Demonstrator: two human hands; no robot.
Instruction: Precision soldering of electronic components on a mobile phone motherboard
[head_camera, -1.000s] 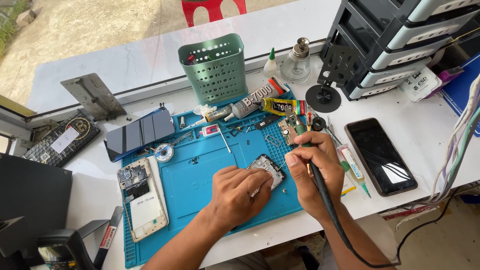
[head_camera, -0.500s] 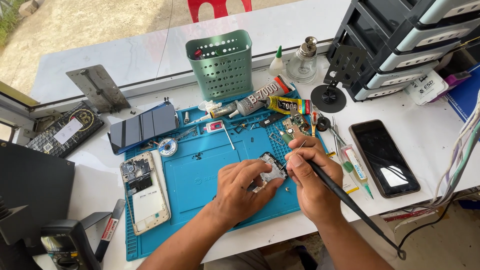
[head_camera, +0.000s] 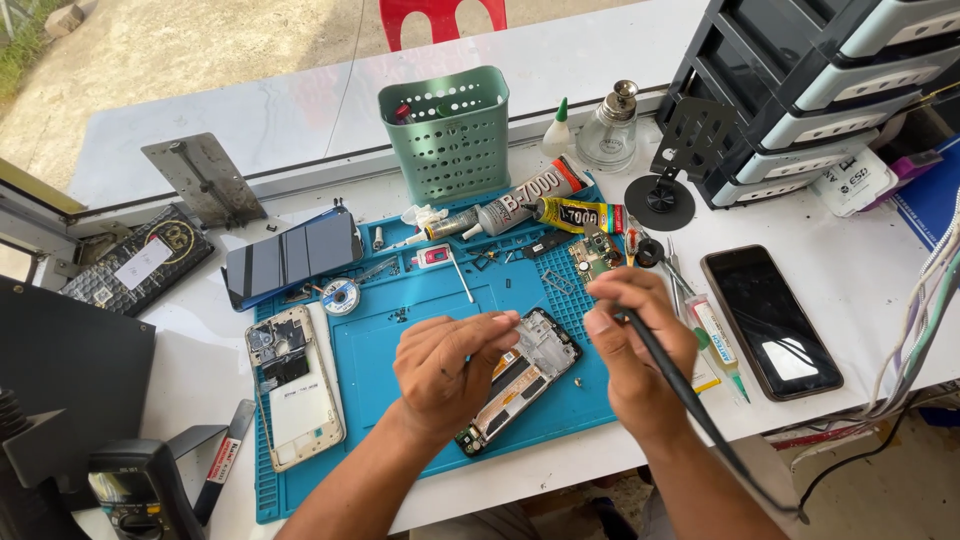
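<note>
A blue mat (head_camera: 400, 350) lay under both hands. The left hand (head_camera: 445, 370) grasped an opened phone frame (head_camera: 525, 375) lying on it, fingers on its upper end. Just right, the right hand (head_camera: 640, 350) clenched a black soldering iron (head_camera: 680, 385).

Daylight falls on a white worktable (head_camera: 860, 290) before a window (head_camera: 200, 90), beside dark stacked drawers (head_camera: 830, 80).

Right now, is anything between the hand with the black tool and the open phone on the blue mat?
Nothing visible. The right hand holds the black corded tool just right of the opened phone, and the left hand rests on that phone.
</note>
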